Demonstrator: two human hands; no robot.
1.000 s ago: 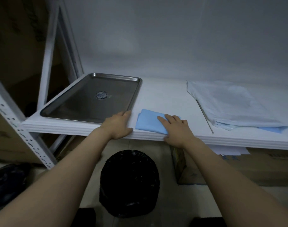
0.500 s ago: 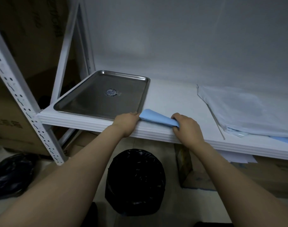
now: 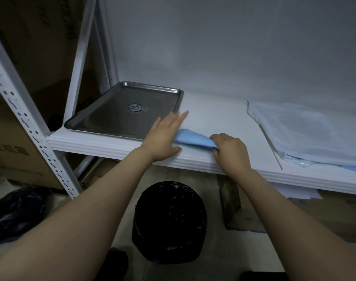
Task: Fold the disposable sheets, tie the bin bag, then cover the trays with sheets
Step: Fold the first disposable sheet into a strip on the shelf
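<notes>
A folded blue disposable sheet [image 3: 192,137] lies at the front edge of the white shelf [image 3: 219,116]. My right hand [image 3: 230,150] pinches its right end and lifts it off the shelf. My left hand [image 3: 165,136] lies flat with its fingers spread, over the sheet's left end and next to the near right corner of the steel tray [image 3: 126,111]. The tray stands bare on the left of the shelf. Under the shelf, a bin lined with a black bin bag [image 3: 170,220] stands on the floor.
A pack of sheets in a clear plastic wrapper [image 3: 306,132] lies on the right of the shelf. White perforated uprights [image 3: 31,126] frame the left side. A second black bag [image 3: 13,211] lies on the floor at left, cardboard boxes [image 3: 335,211] stand below at right.
My right hand went from flat on the blue sheet to gripping and raising its right end. My left hand gripped the left end, then opened and spread flat towards the tray.
</notes>
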